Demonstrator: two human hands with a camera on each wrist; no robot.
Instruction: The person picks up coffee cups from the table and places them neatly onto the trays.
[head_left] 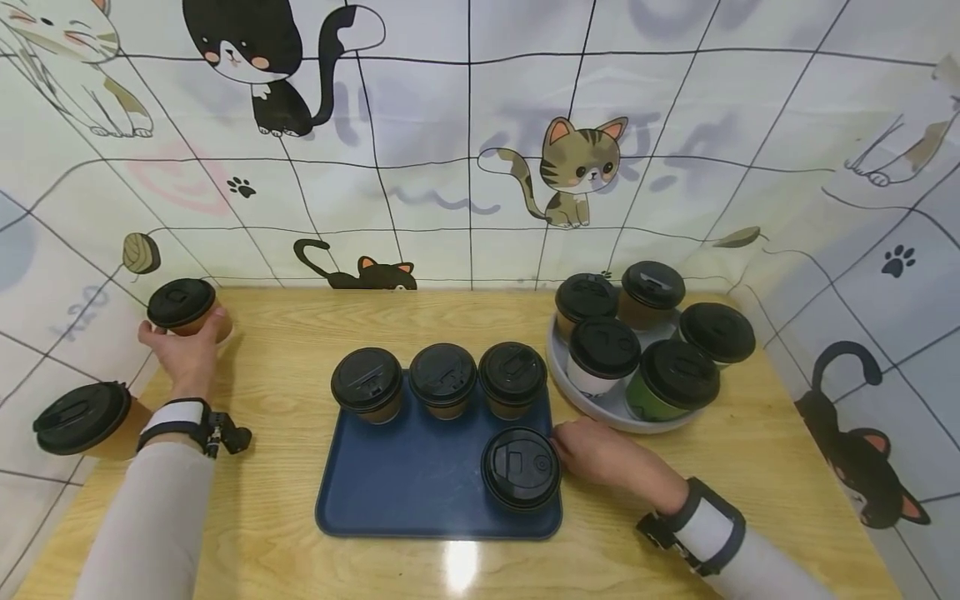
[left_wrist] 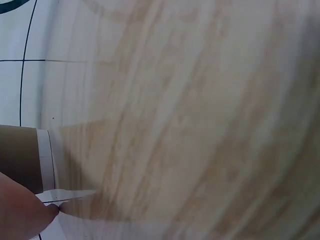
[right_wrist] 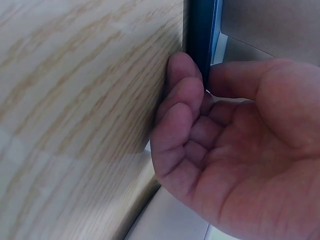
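Observation:
At the back left, my left hand (head_left: 187, 354) grips a brown paper cup (head_left: 202, 323) with a black lid. In the left wrist view the cup's white-rimmed bottom (left_wrist: 46, 160) is at or just above the tabletop, with the thumb (left_wrist: 25, 210) beside it. My right hand (head_left: 600, 450) pinches the right edge of a blue tray (head_left: 420, 492); the right wrist view shows thumb and curled fingers meeting at the tray's rim (right_wrist: 202, 37). Three black-lidded cups (head_left: 442, 379) stand along the tray's back edge, and another lidded cup (head_left: 521, 468) stands at its right front.
A round pale plate (head_left: 558, 358) at the back right carries several lidded cups, one with a green body (head_left: 648, 400). Another brown cup (head_left: 116, 429) stands at the left, beside my forearm. A cat-print covering (head_left: 420, 192) rises behind the wooden table (head_left: 277, 333).

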